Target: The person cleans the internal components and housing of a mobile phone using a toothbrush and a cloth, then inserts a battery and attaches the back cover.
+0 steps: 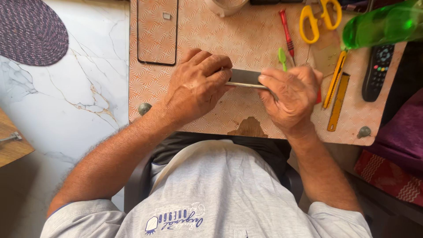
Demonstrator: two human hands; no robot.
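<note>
A person sits at a small tabletop (211, 31) covered in an orange fan-patterned sheet, and both hands meet over its middle. The left hand (196, 83) curls its fingers over one end of a thin dark flat device (244, 78), seemingly a phone held on edge, with the thumb underneath. The right hand (293, 94) pinches the other end, thumb pressed along the upper edge and fingers folded below. So both hands are closed on the device, which hovers just above the tabletop, between the two hands and roughly at the centre of the surface.

Taking the device as the landmark: beyond it and to the left lies a thin rectangular black frame (157, 31), flat on the patterned sheet. Just beyond its right end stands a small green pry tool (282, 57), with a red-handled screwdriver (286, 33) beside it. Farther beyond and to the right rest yellow-handled scissors (319, 17). To the right of the device, past the right hand, lie a yellow utility knife (335, 79) and a yellow ruler-like strip (339, 101), then a black remote control (377, 70). A green plastic bottle (383, 24) lies above the remote. Well to the left, off the tabletop, a purple woven mat (31, 31) sits on the marble floor (79, 88).
</note>
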